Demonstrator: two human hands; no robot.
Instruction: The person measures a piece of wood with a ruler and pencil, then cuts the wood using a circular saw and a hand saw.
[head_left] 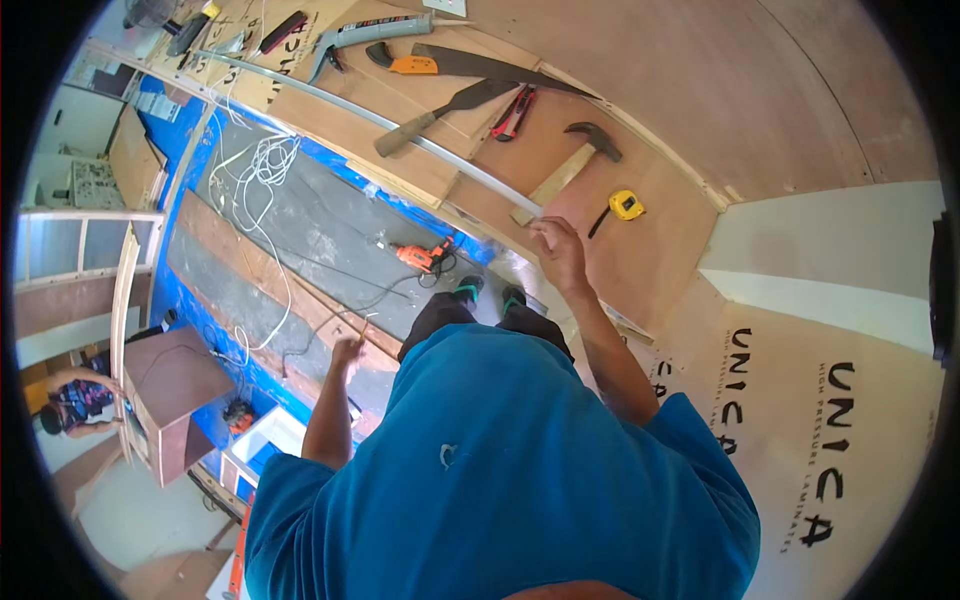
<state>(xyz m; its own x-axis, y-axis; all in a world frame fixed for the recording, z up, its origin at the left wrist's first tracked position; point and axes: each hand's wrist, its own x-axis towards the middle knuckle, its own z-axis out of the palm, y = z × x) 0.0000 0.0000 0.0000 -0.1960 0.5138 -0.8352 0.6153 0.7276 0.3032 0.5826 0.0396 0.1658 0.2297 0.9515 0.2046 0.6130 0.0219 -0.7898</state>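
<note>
- While the right hand grasps the long metal strip's near end, a hammer lies just beyond it on the bench.
- Left hand pinches a thin stick.

Claw hammer, yellow tape measure, handsaw, orange drill, white cable.

Black-lettered laminate sheet at right

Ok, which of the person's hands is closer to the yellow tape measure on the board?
The right hand. It grips the near end of the long metal strip, just left of and below the yellow tape measure. The left hand is raised over the floor, much farther away.
</note>
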